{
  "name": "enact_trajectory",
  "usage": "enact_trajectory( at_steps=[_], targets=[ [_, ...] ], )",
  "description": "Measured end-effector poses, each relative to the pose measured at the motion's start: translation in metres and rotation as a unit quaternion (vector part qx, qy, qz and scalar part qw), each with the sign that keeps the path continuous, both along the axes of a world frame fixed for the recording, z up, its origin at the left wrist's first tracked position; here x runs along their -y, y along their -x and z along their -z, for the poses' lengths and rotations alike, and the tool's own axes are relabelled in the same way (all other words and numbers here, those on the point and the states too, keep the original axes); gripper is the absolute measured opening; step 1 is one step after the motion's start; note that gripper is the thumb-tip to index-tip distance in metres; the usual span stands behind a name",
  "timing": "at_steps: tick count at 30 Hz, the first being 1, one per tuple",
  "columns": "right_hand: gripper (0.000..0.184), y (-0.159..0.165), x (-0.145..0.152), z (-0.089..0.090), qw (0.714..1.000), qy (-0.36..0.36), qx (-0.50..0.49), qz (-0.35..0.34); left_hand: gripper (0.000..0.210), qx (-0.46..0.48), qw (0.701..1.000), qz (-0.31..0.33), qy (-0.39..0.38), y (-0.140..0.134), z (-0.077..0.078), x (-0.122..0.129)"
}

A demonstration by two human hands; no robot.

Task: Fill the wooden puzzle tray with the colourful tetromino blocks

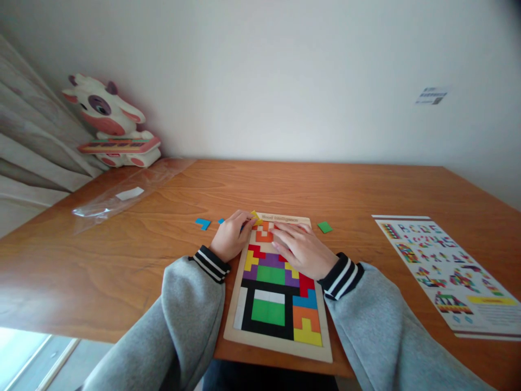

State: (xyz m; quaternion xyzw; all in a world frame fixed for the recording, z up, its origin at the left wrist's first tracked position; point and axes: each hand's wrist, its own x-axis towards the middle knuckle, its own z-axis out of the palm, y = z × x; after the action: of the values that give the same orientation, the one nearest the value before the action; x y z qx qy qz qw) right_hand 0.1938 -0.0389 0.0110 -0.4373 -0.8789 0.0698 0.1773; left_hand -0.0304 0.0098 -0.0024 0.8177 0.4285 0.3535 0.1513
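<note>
A wooden puzzle board [278,350] lies near the table's front edge, its lower part filled with coloured block pieces and its upper part showing bare wood. My left hand [230,237] is at the board's top left corner, fingers closed on a small yellow puzzle piece [256,218]. Stretched out over the upper right of the board, my right hand [306,251] rests with its fingertips by an orange piece [264,236]. Its palm hides some pieces below. A blue piece [203,223] lies left of the board, and a green piece [325,227] lies to its right.
A printed pattern sheet [451,271] lies on the right of the wooden table [309,184]. At the back left stand a cow-shaped toy keyboard [122,146] and a clear plastic bag [101,206]. A curtain [32,146] hangs at the left edge.
</note>
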Motion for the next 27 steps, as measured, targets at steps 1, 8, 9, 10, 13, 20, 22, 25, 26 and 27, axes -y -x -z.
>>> enact_trajectory(
  at_steps=[1,8,9,10,13,20,22,25,26,27],
  targets=[
    [0.037,-0.002,0.0,0.001,1.0,-0.009,0.004,0.008,0.018,-0.002,1.0,-0.001,0.0,0.0,0.0,0.0],
    [0.025,0.0,0.001,-0.002,0.997,-0.049,0.051,0.02,0.018,-0.01,1.0,-0.002,0.0,0.0,-0.001,0.0],
    [0.025,0.002,-0.001,-0.002,0.997,-0.053,0.05,0.025,0.018,-0.01,1.0,-0.002,0.001,0.0,-0.001,0.001],
    [0.027,0.003,-0.002,-0.002,0.997,-0.058,0.046,0.026,0.018,-0.009,1.0,-0.002,0.002,0.0,-0.001,0.001],
    [0.029,0.008,-0.01,-0.002,0.997,-0.071,0.028,-0.021,0.017,-0.006,1.0,-0.001,0.004,0.0,-0.001,0.001],
    [0.019,0.014,-0.014,-0.001,0.995,-0.082,0.05,-0.041,0.018,0.0,1.0,0.0,0.004,-0.001,-0.001,0.001],
    [0.018,0.013,-0.014,-0.002,0.995,-0.083,0.058,-0.024,0.02,-0.006,1.0,-0.001,0.003,-0.001,-0.001,0.001],
    [0.018,0.013,-0.017,-0.004,0.995,-0.075,0.058,-0.016,0.021,-0.011,1.0,0.0,0.003,-0.001,-0.002,0.001],
    [0.018,0.013,-0.019,-0.004,0.996,-0.072,0.053,-0.018,0.021,-0.009,1.0,0.0,0.004,-0.001,-0.002,0.001],
    [0.017,0.014,-0.02,-0.005,0.997,-0.066,0.046,-0.02,0.02,-0.006,1.0,0.0,0.004,-0.001,-0.002,0.001]
  ],
)
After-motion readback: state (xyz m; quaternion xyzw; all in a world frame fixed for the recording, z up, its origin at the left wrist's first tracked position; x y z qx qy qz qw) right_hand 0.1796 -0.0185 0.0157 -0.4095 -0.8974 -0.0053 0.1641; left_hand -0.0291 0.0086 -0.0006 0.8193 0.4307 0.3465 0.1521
